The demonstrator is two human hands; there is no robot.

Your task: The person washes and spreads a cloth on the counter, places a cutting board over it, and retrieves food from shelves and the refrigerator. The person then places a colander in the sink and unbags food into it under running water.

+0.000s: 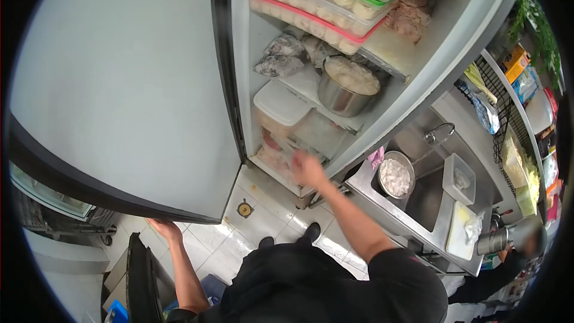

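My left hand (164, 228) is at the edge of the open refrigerator door (131, 84), holding it, with part of the fingers hidden behind it. In front of the lowest compartment is my right hand (308, 170), smeared by motion, so its fingers and anything in them cannot be made out. Just above it, a clear tub with a white lid (282, 103) sits inside the refrigerator. Beside the tub, a metal pot (345, 98) stands on the shelf, full of a pale food. Frosty plastic bags (280, 63) lie behind them.
Stacked trays of round dough pieces (317, 15) fill the upper shelf, with bagged meat (411, 9) alongside. To the right, a steel sink (431, 194) holds a bowl of white food (394, 176) near a cutting board (463, 230). Another person's dark sleeve (487, 281) shows lower right.
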